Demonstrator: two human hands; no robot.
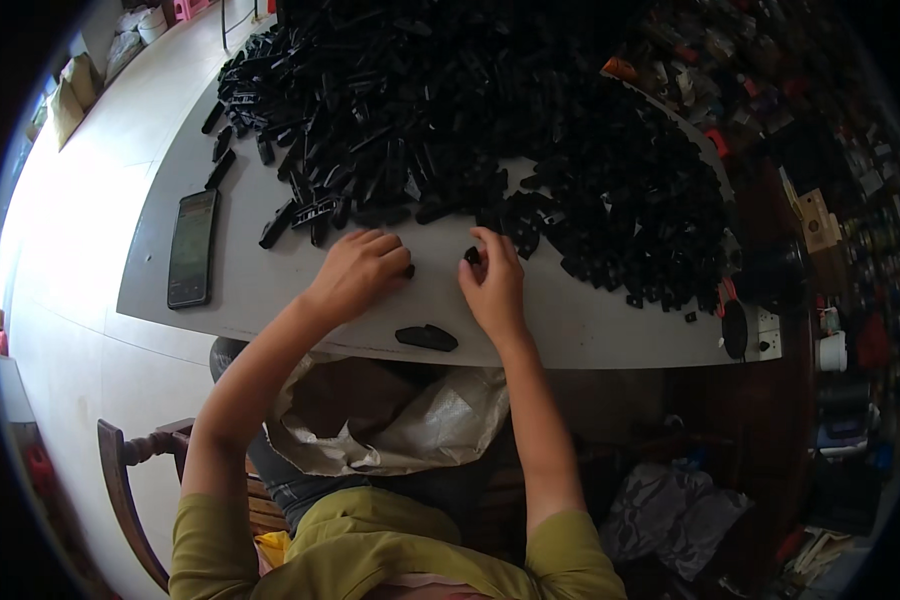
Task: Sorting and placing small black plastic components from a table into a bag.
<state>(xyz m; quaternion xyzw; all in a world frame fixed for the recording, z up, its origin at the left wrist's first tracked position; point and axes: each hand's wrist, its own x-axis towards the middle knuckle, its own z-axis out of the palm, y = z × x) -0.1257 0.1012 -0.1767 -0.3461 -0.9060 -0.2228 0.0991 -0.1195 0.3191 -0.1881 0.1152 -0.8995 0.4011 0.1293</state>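
A big heap of small black plastic parts (450,110) covers the far half of a grey table (570,330). My left hand (358,270) rests knuckles-up on the table just in front of the heap, fingers curled; whether it holds a part is hidden. My right hand (492,280) pinches a small black part (472,256) between thumb and fingers beside the heap's near edge. One longer black part (426,337) lies alone near the table's front edge, between my wrists.
A dark phone (191,248) lies flat at the table's left side. An open pale sack (390,420) sits in my lap under the table edge. A wooden chair (130,470) is at the lower left. Cluttered shelves (830,200) and a white cup (832,350) fill the right.
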